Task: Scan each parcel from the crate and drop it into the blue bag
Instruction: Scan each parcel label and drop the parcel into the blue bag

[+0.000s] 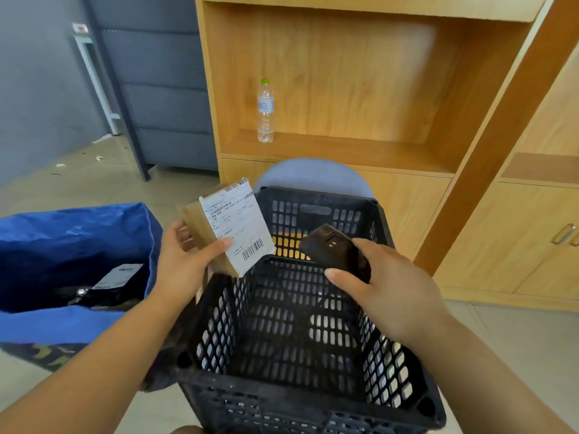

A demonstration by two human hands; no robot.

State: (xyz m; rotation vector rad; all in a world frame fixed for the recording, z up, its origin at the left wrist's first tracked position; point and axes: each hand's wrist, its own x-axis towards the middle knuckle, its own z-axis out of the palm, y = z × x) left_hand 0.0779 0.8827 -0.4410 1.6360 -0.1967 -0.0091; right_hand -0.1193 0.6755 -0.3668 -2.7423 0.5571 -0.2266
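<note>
Cardboard parcel (230,227), labelled, frame centre: left hand (185,261) grip closed around it. Black scanner (335,250): right hand (382,286) grip wrapped closed.

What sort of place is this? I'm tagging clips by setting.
Probably a small parcel-sorting room or office: a labelled parcel being scanned with a scanner over a black crate, beside a blue bag and wooden shelving.

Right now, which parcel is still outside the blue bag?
The brown cardboard parcel in the left hand, held above the crate with its white label facing the scanner. The other, a black parcel, already lies inside the bag.
</note>
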